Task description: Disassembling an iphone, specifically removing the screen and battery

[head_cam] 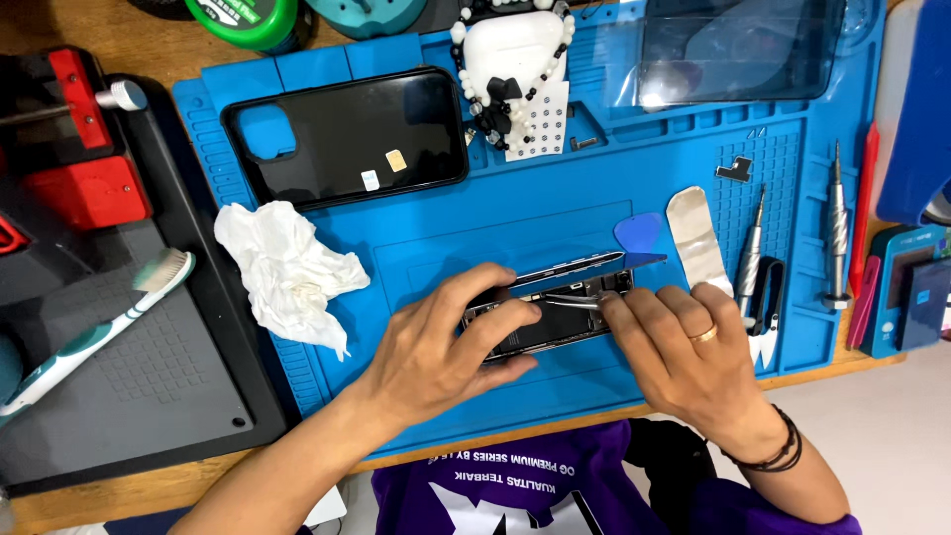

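Steadying the opened dark phone body [540, 332] on the blue silicone mat [446, 238] with left hand [436, 347] fingers pressed down; right hand [684, 347] pinching thin metal tweezers [573, 300], best working gently inside.

Opened phone [555, 307], dark inner boards exposed, lies flat and slightly angled near the front edge of the blue mat, its lifted screen panel [584, 266] propped edge-up along the far side, thin metal tweezers [573, 300] lying across its innards.

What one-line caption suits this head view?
Left hand steadies an opened phone on a blue mat while right hand works tweezers inside.
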